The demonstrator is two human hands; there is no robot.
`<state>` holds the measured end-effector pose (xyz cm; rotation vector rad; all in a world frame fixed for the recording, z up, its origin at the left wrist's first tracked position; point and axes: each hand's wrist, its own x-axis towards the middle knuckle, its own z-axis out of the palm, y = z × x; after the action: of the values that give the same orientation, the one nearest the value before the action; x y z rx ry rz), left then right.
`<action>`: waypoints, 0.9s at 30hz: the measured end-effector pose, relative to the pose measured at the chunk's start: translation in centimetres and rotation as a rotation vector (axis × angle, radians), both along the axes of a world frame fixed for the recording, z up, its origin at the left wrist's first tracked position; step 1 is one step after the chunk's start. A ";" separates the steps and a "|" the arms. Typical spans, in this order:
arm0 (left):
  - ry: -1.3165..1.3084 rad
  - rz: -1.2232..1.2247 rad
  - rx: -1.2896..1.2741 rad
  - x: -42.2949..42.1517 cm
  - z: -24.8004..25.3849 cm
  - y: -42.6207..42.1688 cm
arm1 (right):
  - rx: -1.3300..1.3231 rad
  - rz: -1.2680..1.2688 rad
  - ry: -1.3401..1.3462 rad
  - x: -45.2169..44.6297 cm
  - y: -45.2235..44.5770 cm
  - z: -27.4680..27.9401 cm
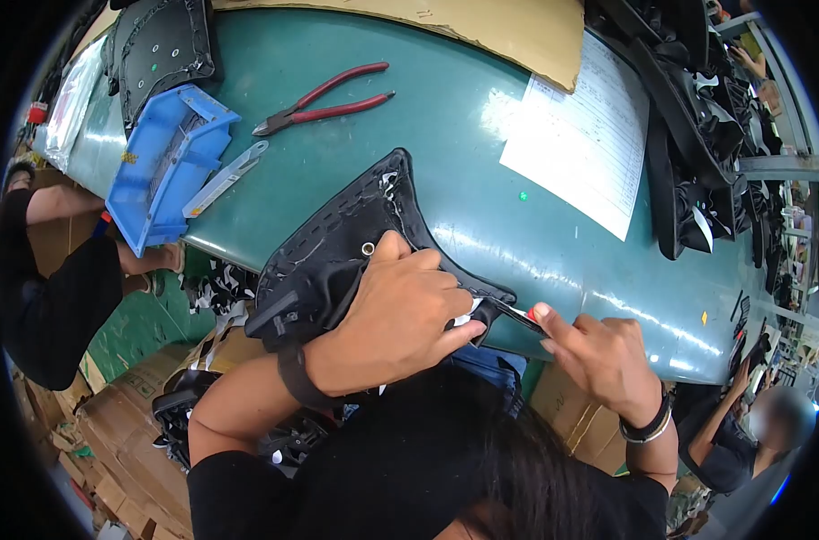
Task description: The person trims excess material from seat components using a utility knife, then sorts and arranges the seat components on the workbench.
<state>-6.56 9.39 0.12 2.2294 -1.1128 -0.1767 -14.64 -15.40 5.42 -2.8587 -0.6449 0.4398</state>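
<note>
A black padded cover piece [337, 216], its border lined with staples or stitches, lies at the front edge of the green table. My left hand [405, 301] presses over it, with fingers closed on the black material at its near right edge. White material shows beneath those fingers. At the right corner of the piece, my right hand [607, 355] is closed around a slim tool with a red part [533, 314] under the thumb. The tool's tip meets the edge of the piece; its exact kind is mostly hidden by the fingers.
Red-handled cutting pliers [324, 99], a utility knife [225, 180] and a blue parts bin [162, 171] lie on the table [463, 108]. A printed sheet [580, 135] is partly under cardboard [517, 36]. Black pieces [688, 135] are stacked at right. Other people are at both sides.
</note>
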 end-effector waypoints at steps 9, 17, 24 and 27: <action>1.080 0.492 -0.930 2.2 1.5 1.3 | -0.026 -0.039 0.098 -1.3 1.1 -0.1; 0.555 0.238 -0.311 3.6 4.1 2.6 | 0.007 -0.345 -0.067 -2.8 3.8 -0.6; 0.849 0.229 -0.781 7.0 2.4 -0.5 | -0.075 -0.247 -0.098 1.0 3.1 -1.5; 0.934 0.332 -1.023 6.8 4.4 -1.2 | 0.015 -0.396 -0.083 -0.7 3.9 -2.4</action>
<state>0.25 8.21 4.50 1.1214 -0.1839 -0.3552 -15.29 -11.50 3.02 -2.8998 -0.0828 0.2519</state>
